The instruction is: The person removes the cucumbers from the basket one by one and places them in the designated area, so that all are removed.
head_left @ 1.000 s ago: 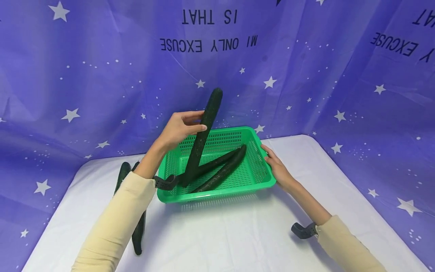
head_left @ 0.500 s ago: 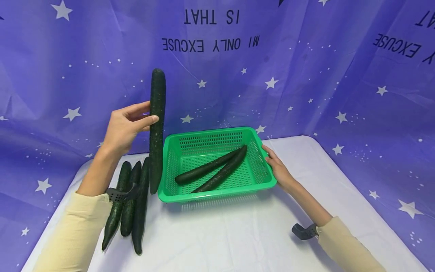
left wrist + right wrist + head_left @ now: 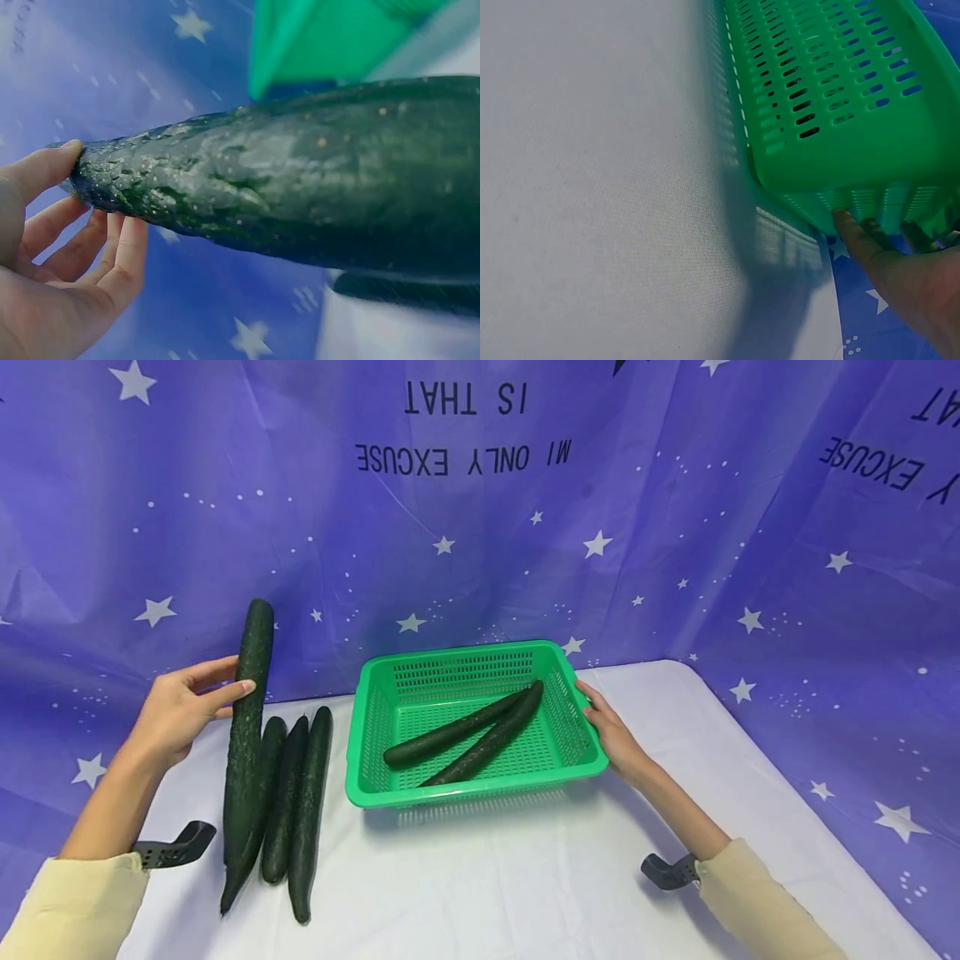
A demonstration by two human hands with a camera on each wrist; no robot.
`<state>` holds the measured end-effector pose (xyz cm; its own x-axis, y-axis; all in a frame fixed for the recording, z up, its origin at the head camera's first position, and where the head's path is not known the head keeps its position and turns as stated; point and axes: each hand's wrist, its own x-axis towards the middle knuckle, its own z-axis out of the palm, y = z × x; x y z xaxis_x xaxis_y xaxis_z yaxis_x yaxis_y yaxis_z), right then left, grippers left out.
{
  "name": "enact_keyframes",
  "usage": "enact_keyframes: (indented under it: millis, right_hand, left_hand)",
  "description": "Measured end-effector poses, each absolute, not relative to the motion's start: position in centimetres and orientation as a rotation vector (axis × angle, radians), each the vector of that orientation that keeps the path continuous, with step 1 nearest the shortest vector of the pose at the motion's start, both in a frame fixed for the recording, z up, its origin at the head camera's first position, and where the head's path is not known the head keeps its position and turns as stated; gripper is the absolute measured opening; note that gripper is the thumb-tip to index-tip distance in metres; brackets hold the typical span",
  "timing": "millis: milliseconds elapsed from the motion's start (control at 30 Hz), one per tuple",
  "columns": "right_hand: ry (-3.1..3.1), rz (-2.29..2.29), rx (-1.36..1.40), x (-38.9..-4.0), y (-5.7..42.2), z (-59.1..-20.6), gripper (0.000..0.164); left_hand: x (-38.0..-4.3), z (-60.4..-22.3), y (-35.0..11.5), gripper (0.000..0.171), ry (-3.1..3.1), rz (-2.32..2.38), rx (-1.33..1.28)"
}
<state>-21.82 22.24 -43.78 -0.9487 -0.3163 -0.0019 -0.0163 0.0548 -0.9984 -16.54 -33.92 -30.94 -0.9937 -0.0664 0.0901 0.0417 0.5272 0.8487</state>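
Cucumber (image 3: 246,735) in the left hand (image 3: 174,710): thumb on one side, fingers on the other, grip narrowed to its thickness. Nearly upright, top end leaning slightly right. Grip sits above its middle; shorter part rises over the thumb, longer part extends below.

Just right of and below the grip: row (image 3: 285,810) of three more cucumbers, side by side on white cloth (image 3: 465,877). Held one overlaps the leftmost; touching or apart, cannot tell.

Farther right, well apart from the grip: green basket (image 3: 480,787). Inside, two cucumbers, one straighter (image 3: 442,737), one curved (image 3: 491,743), close together at their far ends.

Beyond that, right hand (image 3: 618,739) at the basket's right end, fingers against its outer wall; whether curled round the rim, cannot tell.

Behind the grip: purple backdrop (image 3: 480,543), white stars, upside-down lettering.
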Motion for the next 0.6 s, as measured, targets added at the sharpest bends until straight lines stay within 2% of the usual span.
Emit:
enact_keyframes:
  millis: [300, 600]
  right_hand:
    - [2.115, -1.991, -0.351, -21.7, 22.2, -43.7, 0.054]
    - [2.121, -1.990, -0.341, -21.7, 22.1, -43.6, 0.054]
  left_hand:
    - [-15.5, -36.0, -38.2, 0.074, -2.862, -1.406, 0.093]
    - [-15.3, -39.5, -39.7, 0.070, -2.994, -1.383, 0.091]
